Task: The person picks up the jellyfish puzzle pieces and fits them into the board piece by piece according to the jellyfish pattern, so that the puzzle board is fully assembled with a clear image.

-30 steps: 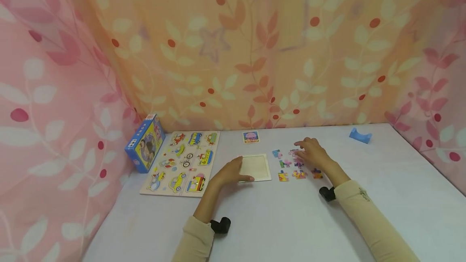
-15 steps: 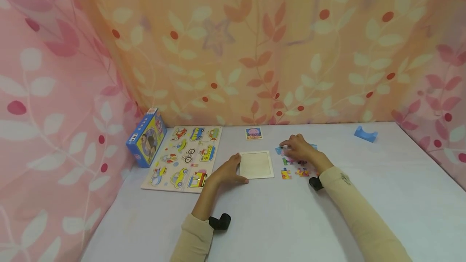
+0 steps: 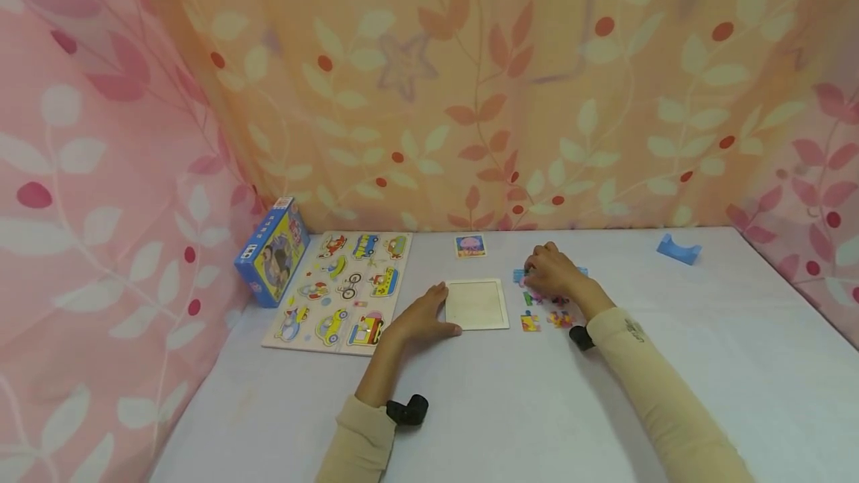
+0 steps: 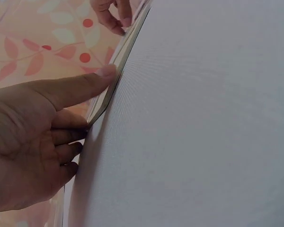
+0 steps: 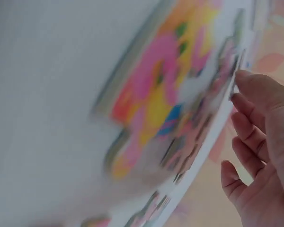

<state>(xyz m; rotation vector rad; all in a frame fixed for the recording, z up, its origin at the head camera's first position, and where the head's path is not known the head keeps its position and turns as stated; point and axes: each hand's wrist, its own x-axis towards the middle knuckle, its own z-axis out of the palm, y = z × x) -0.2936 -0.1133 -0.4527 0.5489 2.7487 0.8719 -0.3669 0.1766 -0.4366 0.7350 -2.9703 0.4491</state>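
Observation:
My left hand (image 3: pixel 421 317) holds the left side of a white square puzzle frame (image 3: pixel 478 305), which lies flat with a bare inside. In the left wrist view the thumb (image 4: pixel 92 85) lies along its near edge, fingers bent at the side. My right hand (image 3: pixel 555 274) is over a group of jigsaw pieces to the right of the frame. It pinches a light blue jigsaw piece (image 3: pixel 518 275) at the group's far left corner. Nearer pieces show, one yellow (image 3: pixel 530 322) and one orange-yellow (image 3: pixel 559 318); the hand hides part of the group.
A small picture card (image 3: pixel 470 246) lies beyond the frame. On the left are a vehicle puzzle board (image 3: pixel 365 285) and an upright blue box (image 3: pixel 271 253). A blue curved stand (image 3: pixel 679 250) sits at the far right. Patterned curtain (image 3: pixel 416 95) closes off the table's back.
My right hand has moved left and slightly away from me across the pieces, onto the far left one. The left hand stays at the frame. The head view has shifted slightly.

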